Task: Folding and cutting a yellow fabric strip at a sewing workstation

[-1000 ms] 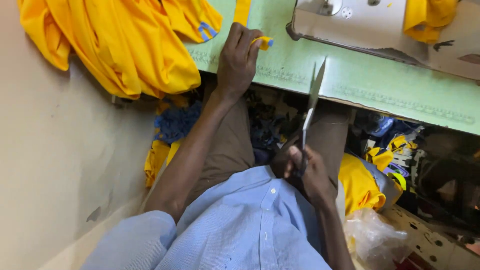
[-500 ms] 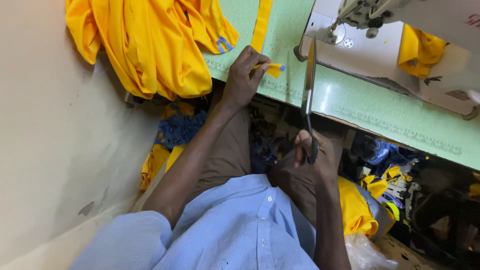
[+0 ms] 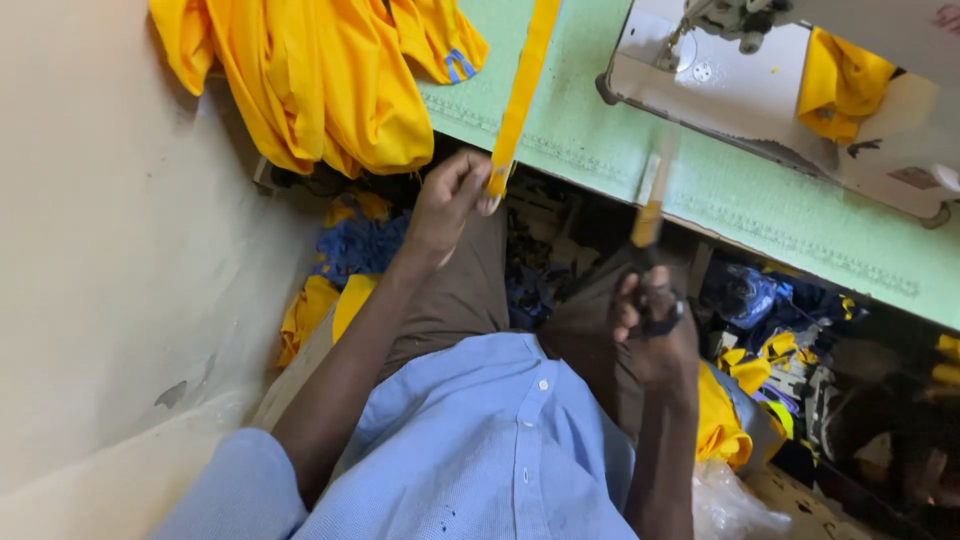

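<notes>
The light is soft and even, bright on the table (image 3: 800, 215), dim under it. The scissors (image 3: 650, 215) are blurred by motion; edges look slightly bent.

A long yellow fabric strip (image 3: 520, 95) is laid across the green table edge, running from twelve o'clock down to its lower end, which is pinched at about ten o'clock. A pair of scissors (image 3: 650, 215) (blurred, blades pointing toward twelve) is held upright near centre, just right of the strip.

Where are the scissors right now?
In the head view the scissors are in the right hand, right of centre, blades pointing up over the green table edge, below the sewing machine.
</notes>
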